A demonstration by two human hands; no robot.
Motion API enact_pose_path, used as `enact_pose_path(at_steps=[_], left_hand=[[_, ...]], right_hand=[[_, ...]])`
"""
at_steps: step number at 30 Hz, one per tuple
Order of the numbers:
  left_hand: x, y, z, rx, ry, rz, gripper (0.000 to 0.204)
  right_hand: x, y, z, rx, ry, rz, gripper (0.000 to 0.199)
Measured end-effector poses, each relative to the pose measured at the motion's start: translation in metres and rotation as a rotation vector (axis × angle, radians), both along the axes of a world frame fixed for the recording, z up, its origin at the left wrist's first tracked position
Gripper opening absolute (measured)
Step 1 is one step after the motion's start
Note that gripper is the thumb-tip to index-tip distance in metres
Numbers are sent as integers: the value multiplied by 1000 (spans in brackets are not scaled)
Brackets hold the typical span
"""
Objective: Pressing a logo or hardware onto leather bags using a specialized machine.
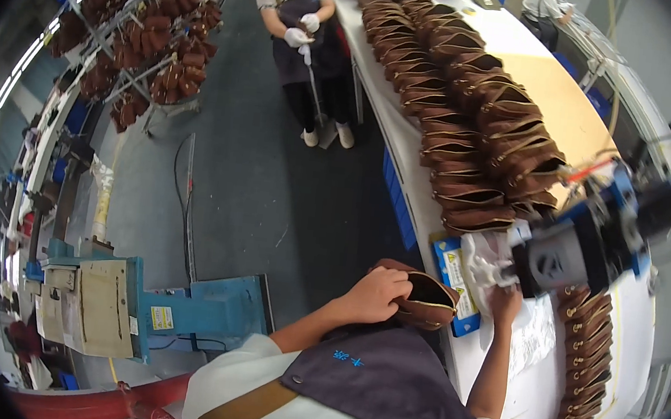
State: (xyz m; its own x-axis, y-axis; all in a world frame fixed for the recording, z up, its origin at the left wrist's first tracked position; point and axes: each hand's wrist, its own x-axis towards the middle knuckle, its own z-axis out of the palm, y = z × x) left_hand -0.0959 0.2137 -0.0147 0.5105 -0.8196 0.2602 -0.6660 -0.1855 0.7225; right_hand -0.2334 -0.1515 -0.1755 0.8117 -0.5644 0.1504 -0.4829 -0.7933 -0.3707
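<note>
The left hand (pixel 376 294) was closed around a brown leather pouch (pixel 422 299) at the table edge (pixel 404 176), its long axis pointing right toward the machine (pixel 568 254). The right hand (pixel 504 299) rested under the machine; its grip could not be told.

We count two hands of our own: the left hand (pixel 376 294) closed on one brown shoe upper (pixel 422 299), the right hand (pixel 505 300) at the one machine (pixel 585 244). On the one table (pixel 563 103) brown uppers lie in two long rows, too many and too overlapped to count. Three other people show. One blue machine (pixel 137 303) stands on the floor.
</note>
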Motion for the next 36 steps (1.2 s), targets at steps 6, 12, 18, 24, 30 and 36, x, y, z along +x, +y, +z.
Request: enact_pose_path(at_steps=[6, 12, 18, 24, 30, 36], left_hand=[[73, -21, -9, -66, -12, -177, 16], [98, -51, -28, -115, -14, -166, 16], [124, -78, -43, -199, -46, -117, 13], [131, -79, -39, -56, -18, -151, 14], [132, -67, -23, -74, -32, -143, 14], [139, -47, -27, -67, -19, -46, 15]], right_hand=[[-28, -51, -59, 135, -421, -108, 25], [-15, 26, -18, -275, -353, -151, 79], [-78, 52, -67, 387, -425, -438, 62], [-48, 44, -51, 328, -312, -641, 56], [-28, 0, -35, 306, -268, -657, 51], [12, 6, -26, 300, -213, -586, 45]])
